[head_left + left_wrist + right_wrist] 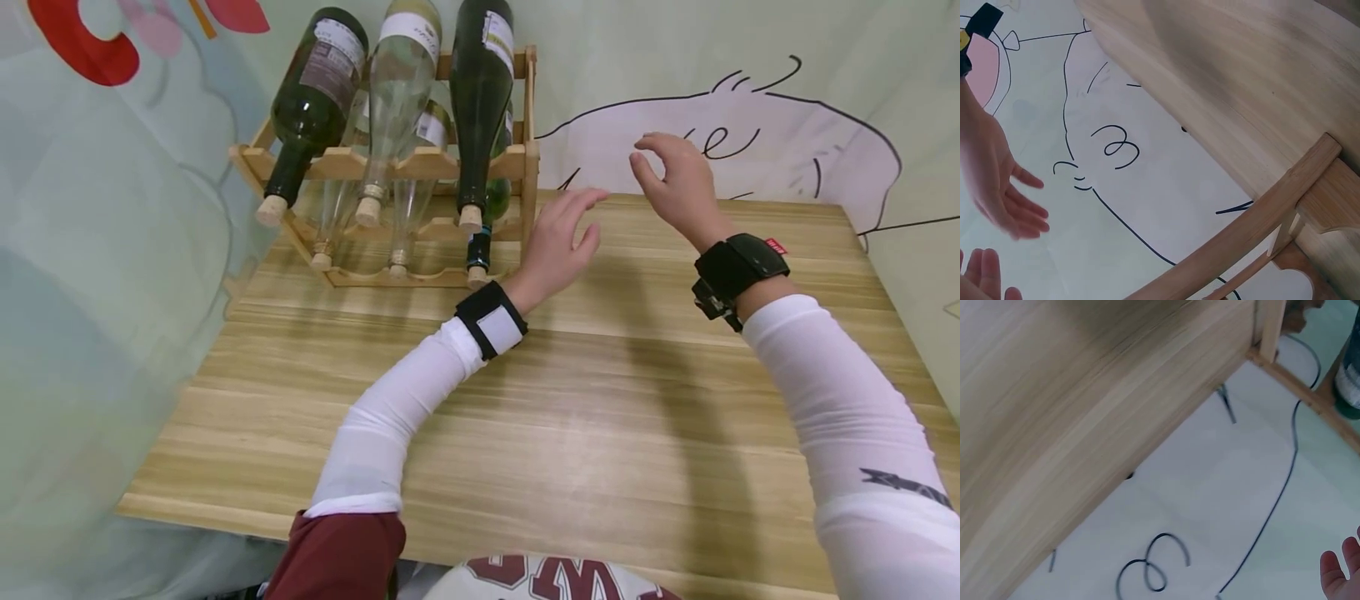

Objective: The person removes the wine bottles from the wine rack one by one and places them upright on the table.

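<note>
My left hand is just right of a wooden wine rack, its fingers loosely extended and holding nothing. Farther right, my right hand is raised over the table's back edge, thumb and fingers apart with nothing between them. The rack's upper tier bears a dark wine bottle, a clear bottle and a dark green bottle, all corked and tilted neck-down toward me. More corked bottles lie on the lower tier, partly hidden. In the left wrist view the right hand shows relaxed fingers.
The wood-grain table spreads in front of me, with the rack at its back left. Behind it hangs a pale curtain with line drawings. A bottle in the rack shows at the edge of the right wrist view.
</note>
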Action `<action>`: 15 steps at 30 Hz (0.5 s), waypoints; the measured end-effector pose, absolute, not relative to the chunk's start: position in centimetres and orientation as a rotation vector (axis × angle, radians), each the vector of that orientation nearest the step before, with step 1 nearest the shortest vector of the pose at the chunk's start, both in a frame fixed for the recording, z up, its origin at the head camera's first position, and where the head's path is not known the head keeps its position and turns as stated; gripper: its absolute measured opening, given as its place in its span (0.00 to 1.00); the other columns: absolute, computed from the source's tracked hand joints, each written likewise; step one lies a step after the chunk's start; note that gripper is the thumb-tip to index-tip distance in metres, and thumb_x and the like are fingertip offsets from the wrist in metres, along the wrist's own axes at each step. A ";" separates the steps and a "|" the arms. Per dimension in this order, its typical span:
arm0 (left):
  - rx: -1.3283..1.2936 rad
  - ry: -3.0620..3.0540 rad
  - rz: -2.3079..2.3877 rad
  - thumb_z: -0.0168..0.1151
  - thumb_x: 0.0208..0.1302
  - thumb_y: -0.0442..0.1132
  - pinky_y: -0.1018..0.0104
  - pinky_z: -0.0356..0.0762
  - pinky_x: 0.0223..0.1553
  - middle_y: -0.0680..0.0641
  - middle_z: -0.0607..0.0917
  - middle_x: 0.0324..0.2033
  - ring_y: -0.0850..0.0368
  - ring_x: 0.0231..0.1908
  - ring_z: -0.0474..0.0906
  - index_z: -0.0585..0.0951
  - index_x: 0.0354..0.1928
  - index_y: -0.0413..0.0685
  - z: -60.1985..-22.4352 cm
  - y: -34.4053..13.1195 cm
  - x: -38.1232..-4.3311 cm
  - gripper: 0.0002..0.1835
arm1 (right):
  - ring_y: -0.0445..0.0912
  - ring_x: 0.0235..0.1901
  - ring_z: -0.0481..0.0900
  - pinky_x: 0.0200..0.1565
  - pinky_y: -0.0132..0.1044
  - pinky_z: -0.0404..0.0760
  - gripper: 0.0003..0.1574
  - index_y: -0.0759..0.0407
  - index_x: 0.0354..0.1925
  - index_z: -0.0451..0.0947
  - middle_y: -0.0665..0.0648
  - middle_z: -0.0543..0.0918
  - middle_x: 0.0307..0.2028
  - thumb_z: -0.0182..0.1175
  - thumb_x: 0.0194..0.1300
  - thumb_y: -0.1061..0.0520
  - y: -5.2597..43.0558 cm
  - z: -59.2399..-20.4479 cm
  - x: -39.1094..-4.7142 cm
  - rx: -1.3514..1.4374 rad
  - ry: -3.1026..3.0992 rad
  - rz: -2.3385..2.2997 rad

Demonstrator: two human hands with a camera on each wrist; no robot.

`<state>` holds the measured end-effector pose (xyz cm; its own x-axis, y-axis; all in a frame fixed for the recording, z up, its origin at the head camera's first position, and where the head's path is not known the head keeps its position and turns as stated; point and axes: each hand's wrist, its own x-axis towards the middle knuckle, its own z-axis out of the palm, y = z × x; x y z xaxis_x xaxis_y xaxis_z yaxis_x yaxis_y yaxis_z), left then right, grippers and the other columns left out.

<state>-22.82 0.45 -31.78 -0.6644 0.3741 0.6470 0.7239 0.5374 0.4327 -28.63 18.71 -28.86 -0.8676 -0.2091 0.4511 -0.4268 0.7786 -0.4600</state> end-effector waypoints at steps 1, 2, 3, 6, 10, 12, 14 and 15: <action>-0.895 -2.276 -0.974 0.49 0.60 0.34 0.74 0.63 0.53 0.45 0.76 0.49 0.57 0.48 0.72 0.72 0.51 0.40 -31.8 0.4 -22.7 0.17 | 0.55 0.59 0.63 0.62 0.46 0.57 0.24 0.66 0.52 0.70 0.64 0.71 0.56 0.45 0.66 0.51 18.3 -28.7 -28.6 0.505 -2.584 0.799; -0.898 -2.262 -0.986 0.49 0.60 0.33 0.74 0.63 0.53 0.45 0.76 0.49 0.56 0.48 0.72 0.73 0.51 0.39 -31.8 0.4 -22.6 0.17 | 0.55 0.59 0.64 0.62 0.45 0.58 0.24 0.66 0.51 0.71 0.64 0.71 0.55 0.45 0.65 0.51 17.8 -28.5 -28.5 0.529 -2.569 0.799; -0.899 -2.249 -0.996 0.49 0.59 0.33 0.75 0.64 0.52 0.44 0.76 0.49 0.56 0.47 0.72 0.73 0.51 0.39 -31.8 0.3 -22.4 0.17 | 0.55 0.59 0.64 0.62 0.45 0.58 0.24 0.66 0.51 0.71 0.64 0.72 0.55 0.46 0.65 0.51 17.4 -28.3 -28.4 0.554 -2.556 0.801; -0.899 -2.222 -1.023 0.50 0.59 0.33 0.76 0.65 0.51 0.44 0.77 0.48 0.56 0.46 0.73 0.73 0.50 0.38 -32.0 0.2 -22.1 0.16 | 0.54 0.59 0.64 0.62 0.43 0.58 0.23 0.66 0.51 0.72 0.64 0.72 0.55 0.46 0.65 0.51 16.2 -27.7 -28.1 0.619 -2.527 0.812; -0.896 -2.177 -1.045 0.50 0.59 0.33 0.76 0.65 0.50 0.44 0.77 0.47 0.56 0.45 0.73 0.74 0.48 0.39 -32.2 0.0 -21.7 0.15 | 0.53 0.58 0.65 0.62 0.42 0.59 0.22 0.67 0.49 0.73 0.63 0.73 0.54 0.48 0.64 0.53 14.8 -27.1 -27.4 0.708 -2.471 0.832; -0.896 -2.146 -1.054 0.50 0.59 0.32 0.76 0.65 0.50 0.43 0.78 0.46 0.56 0.45 0.73 0.74 0.48 0.38 -32.3 -0.1 -21.6 0.14 | 0.53 0.58 0.66 0.61 0.41 0.60 0.21 0.67 0.49 0.73 0.63 0.73 0.54 0.50 0.63 0.54 14.2 -26.8 -27.1 0.752 -2.442 0.836; -0.895 -2.117 -1.067 0.50 0.59 0.32 0.76 0.65 0.50 0.43 0.78 0.45 0.55 0.44 0.73 0.75 0.47 0.38 -32.3 -0.2 -21.4 0.14 | 0.52 0.58 0.66 0.61 0.42 0.61 0.20 0.67 0.49 0.73 0.63 0.74 0.54 0.50 0.63 0.55 13.6 -26.6 -26.8 0.793 -2.418 0.839; -0.895 -2.106 -1.070 0.50 0.58 0.31 0.76 0.65 0.50 0.43 0.78 0.45 0.55 0.44 0.73 0.75 0.46 0.37 -32.4 -0.3 -21.4 0.14 | 0.52 0.58 0.66 0.61 0.42 0.61 0.20 0.66 0.49 0.73 0.63 0.74 0.53 0.51 0.63 0.55 13.4 -26.5 -26.6 0.812 -2.407 0.843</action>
<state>-21.35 -0.28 -32.41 -0.5885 0.2919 0.7539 0.7810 0.4463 0.4369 -26.65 13.39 -26.52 -0.7196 -0.3753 0.5842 -0.6578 0.6379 -0.4005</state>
